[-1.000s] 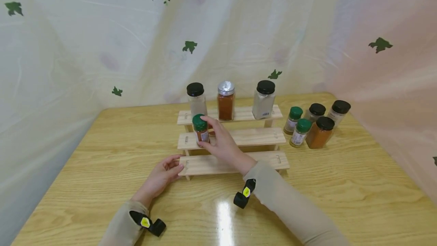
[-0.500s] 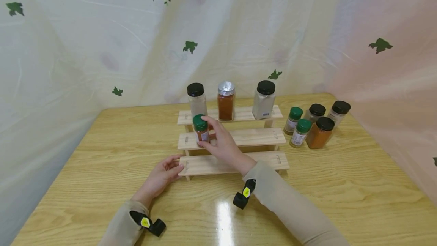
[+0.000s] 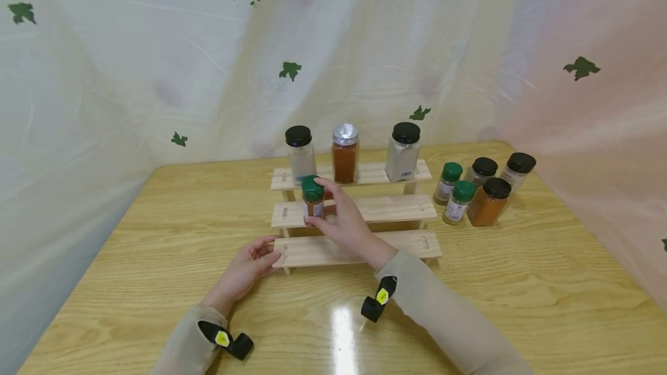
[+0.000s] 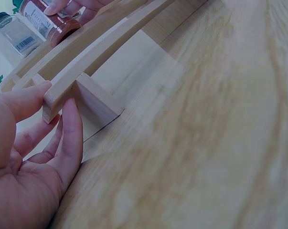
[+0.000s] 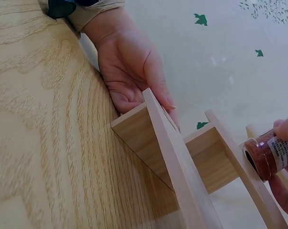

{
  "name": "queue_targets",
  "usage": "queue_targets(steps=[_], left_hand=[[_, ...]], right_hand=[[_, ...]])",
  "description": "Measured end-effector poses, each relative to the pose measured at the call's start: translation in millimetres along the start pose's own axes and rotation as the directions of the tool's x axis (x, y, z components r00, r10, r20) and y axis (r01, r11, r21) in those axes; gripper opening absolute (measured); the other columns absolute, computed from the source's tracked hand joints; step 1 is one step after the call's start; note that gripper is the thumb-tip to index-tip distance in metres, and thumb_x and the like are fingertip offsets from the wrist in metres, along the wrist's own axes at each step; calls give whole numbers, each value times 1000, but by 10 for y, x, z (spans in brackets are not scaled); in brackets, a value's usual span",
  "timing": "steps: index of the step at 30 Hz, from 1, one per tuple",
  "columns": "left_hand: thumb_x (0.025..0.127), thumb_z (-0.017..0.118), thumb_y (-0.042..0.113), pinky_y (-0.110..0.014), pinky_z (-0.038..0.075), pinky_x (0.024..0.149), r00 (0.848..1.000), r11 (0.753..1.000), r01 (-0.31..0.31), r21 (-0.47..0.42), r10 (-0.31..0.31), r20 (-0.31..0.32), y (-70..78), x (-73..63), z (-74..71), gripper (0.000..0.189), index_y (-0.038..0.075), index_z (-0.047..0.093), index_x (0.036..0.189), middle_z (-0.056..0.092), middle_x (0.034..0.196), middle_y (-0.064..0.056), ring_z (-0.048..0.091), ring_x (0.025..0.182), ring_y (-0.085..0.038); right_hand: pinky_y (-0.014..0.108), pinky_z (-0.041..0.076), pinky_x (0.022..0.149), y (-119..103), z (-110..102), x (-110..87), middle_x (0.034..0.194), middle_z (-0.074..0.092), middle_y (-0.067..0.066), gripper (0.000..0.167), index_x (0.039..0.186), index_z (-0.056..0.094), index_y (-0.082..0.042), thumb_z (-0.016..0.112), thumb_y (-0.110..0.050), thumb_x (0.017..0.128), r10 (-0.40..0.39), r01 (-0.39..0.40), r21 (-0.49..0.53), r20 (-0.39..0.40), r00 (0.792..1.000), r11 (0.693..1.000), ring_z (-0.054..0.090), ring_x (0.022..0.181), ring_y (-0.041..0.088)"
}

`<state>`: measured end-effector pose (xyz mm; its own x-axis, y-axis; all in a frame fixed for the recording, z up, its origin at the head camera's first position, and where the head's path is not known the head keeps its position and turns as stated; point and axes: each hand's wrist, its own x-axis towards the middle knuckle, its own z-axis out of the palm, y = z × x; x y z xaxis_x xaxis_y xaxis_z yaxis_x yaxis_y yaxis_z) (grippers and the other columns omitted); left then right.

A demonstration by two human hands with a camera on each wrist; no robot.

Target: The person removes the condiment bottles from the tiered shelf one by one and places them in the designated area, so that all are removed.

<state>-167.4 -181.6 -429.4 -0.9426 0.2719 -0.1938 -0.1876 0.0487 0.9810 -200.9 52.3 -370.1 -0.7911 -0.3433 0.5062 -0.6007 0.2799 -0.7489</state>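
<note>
Green-cap jar: upright, at L end of mid shelf, touch unclear
R hand: nearer, jar's R side, pinching it
L hand: pinching low shelf, L end

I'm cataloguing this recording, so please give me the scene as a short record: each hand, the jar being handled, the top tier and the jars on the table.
Right hand: grips the red-filled jar
Jar's cap: green
Jar's place: left part of the middle tier
Left hand: pinches the left end of the bottom tier
Top tier: silver-capped jar between two black-capped jars
Table, right: five other jars
</note>
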Motion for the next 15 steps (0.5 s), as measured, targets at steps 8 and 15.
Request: queue_targets(steps=[8,15], left_hand=[[96,51,5,-19,52,77,1000,1000,-3,1,3,-2,3,-2,1,51,-10,30,140,52,104,-3,58,88,-4],[95,53,5,-19,53,76,1000,1000,-9,-1,9,-2,-1,0,0,52,-11,30,139,52,103,-1,58,88,-5]], right_hand=[[30,57,69,-23,-93,-92,116,54,20,75,138,29,-17,72,2,80,47,-48,47,14,999,998,63,93,33],[33,55,78,8,-162,-142,114,56,17,75,136,29,-15,73,3,78,-14,14,18,-5,1000,1000,58,101,28]])
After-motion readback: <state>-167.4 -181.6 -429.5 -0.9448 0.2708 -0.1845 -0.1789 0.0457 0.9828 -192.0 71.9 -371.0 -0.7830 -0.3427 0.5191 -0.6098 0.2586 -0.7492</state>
